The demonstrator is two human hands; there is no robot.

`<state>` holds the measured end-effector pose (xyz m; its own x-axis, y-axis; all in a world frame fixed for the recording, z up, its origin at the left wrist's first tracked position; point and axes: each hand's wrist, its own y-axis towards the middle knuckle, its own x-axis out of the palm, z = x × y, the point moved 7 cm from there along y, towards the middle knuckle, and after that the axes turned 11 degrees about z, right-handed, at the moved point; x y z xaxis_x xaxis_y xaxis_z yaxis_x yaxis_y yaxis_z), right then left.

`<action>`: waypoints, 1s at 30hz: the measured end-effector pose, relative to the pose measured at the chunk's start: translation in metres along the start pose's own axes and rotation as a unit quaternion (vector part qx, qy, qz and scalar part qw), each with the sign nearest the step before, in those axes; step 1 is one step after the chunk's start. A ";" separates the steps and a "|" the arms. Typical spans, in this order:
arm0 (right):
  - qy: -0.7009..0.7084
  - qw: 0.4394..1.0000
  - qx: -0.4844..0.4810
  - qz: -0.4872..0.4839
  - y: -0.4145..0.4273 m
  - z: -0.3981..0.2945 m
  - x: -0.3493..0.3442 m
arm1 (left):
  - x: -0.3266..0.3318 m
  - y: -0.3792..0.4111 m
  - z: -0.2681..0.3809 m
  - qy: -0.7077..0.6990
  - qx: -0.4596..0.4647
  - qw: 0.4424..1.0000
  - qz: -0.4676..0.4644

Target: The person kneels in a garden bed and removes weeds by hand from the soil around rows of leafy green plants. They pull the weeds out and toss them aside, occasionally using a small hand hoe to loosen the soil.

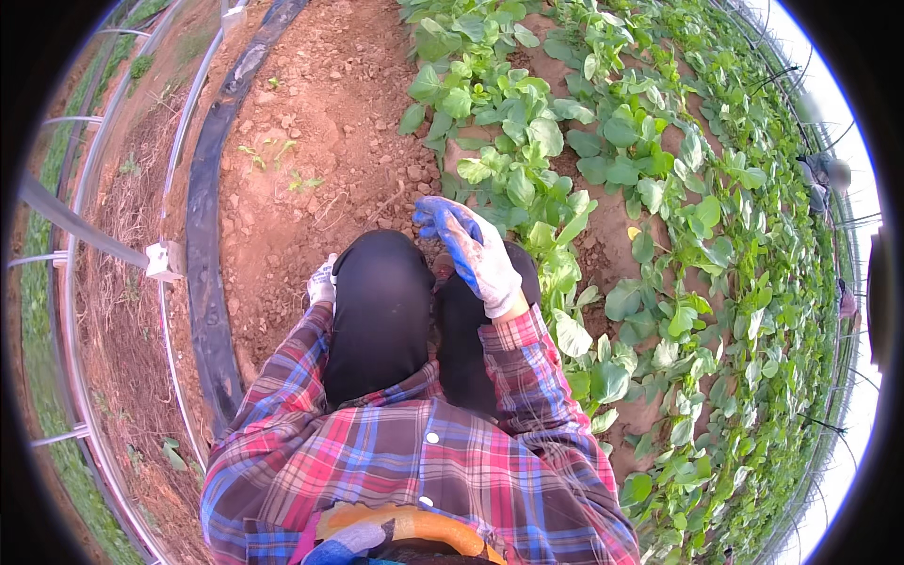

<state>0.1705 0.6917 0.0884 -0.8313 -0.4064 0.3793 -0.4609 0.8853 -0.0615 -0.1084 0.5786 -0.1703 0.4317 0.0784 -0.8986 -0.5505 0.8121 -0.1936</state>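
Note:
My right hand (470, 251), in a white knit glove with a blue coated palm and fingers, is raised over my right knee. Its fingers are bent and nothing shows between them. Close beside it grows a row of broad-leaved green plants (526, 169). My left hand (322, 284), in a white glove, is by the outer side of my left knee (382, 304). The knee hides most of that hand, so whether it holds anything is unclear. Small green seedlings (304, 183) stand in the loose soil ahead of my knees.
A black plastic strip (207, 212) runs along the soil at left, next to a white block (166, 260) on a grey pole. Further left are metal rails (88, 176) and dry stalks (131, 247). More leafy rows (706, 247) spread to the right, with bare soil (339, 106) ahead.

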 end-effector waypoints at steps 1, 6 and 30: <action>-0.022 1.000 -0.010 0.000 -0.002 0.000 -0.007 | -0.015 -0.011 0.027 -0.004 -0.033 0.999 -0.007; 0.022 0.998 -0.043 -0.027 0.001 -0.007 0.022 | 0.013 0.065 -0.096 0.102 0.014 0.994 0.026; 0.249 0.965 0.077 0.045 0.016 -0.019 0.028 | -0.200 -0.085 0.318 -0.585 0.122 0.784 -0.164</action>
<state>0.1452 0.6987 0.1156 -0.6357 -0.1373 0.7596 -0.4662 0.8526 -0.2361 0.0789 0.6779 0.1509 0.9607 0.2028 0.1894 -0.1804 0.9751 -0.1287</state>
